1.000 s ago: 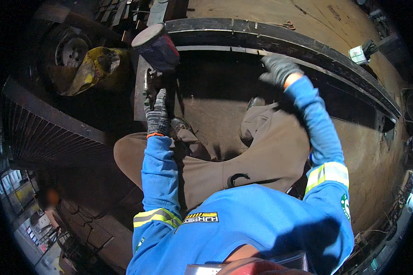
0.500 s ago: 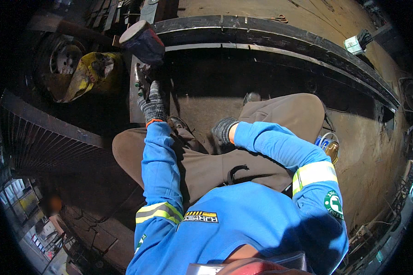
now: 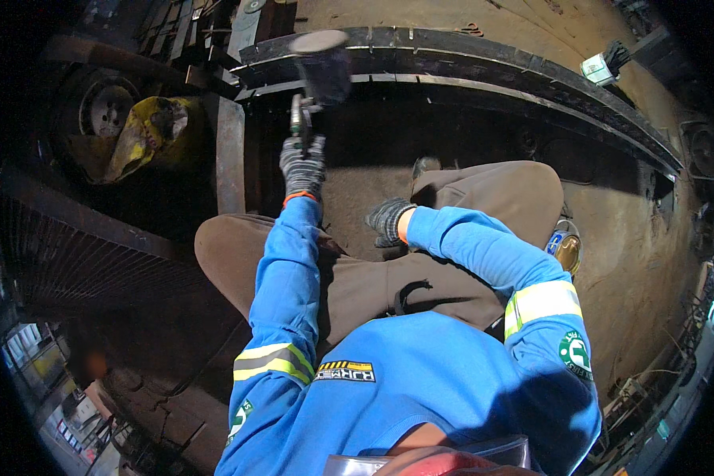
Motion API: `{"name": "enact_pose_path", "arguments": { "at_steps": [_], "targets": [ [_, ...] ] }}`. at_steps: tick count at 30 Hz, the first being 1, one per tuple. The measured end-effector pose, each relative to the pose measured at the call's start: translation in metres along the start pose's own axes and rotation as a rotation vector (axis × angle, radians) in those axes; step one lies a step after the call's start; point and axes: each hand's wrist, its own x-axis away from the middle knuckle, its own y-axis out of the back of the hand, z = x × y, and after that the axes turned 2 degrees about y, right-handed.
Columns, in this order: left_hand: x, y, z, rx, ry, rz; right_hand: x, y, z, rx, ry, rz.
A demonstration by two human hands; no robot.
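1. A heavy hammer is gripped by the left hand, whose gloved fingers are wrapped fully round the lower end of the handle. The head is raised above and ahead of the fist, just in front of the curved steel beam; its pale round face is blurred.
2. The handle is held near its end, which is judged to give the longest swing and keep the knuckles away from the steel.
3. The right hand is rested on the right thigh beside the knee, fingers loosely curled with nothing in them, apparently as a brace for the crouched body.
4. The hands are covered by grey speckled knit gloves, the left with an orange cuff; the cloth looks coarse, suited to rough metal.
5. The arms are clad in a blue work jacket with pale reflective bands, and the folded legs in brown trousers.
6. The steel beam is dark, scaled and flanged, and runs as an arc across the dusty brown floor; an upright rusty plate is set at its left end.
7. A crumpled yellow bag is lodged against a dark wheel at the left, well apart from the hammer.
8. A small round tin with a shiny lid is placed on the floor just beside the right knee, within easy reach.
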Motion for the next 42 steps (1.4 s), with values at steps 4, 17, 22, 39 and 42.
{"name": "enact_pose_path", "arguments": {
  "at_steps": [4,17,22,39,42],
  "targets": [
    [0.033,-0.03,-0.029,-0.187,-0.078,0.167,0.012,0.01,0.0,-0.019,-0.088,0.114],
    [0.077,-0.047,-0.068,-0.1,-0.149,0.45,0.004,-0.024,-0.013,-0.011,-0.076,-0.043],
    [0.059,-0.031,-0.062,-0.181,-0.038,0.337,0.002,-0.01,-0.007,0.0,-0.079,0.004],
    [-0.047,0.079,0.087,-0.087,-0.08,-0.131,-0.024,0.028,0.032,0.054,0.089,0.073],
    [-0.049,0.083,0.101,-0.875,-0.298,-0.098,-0.034,0.015,0.027,0.038,0.084,0.033]
  ]
}}
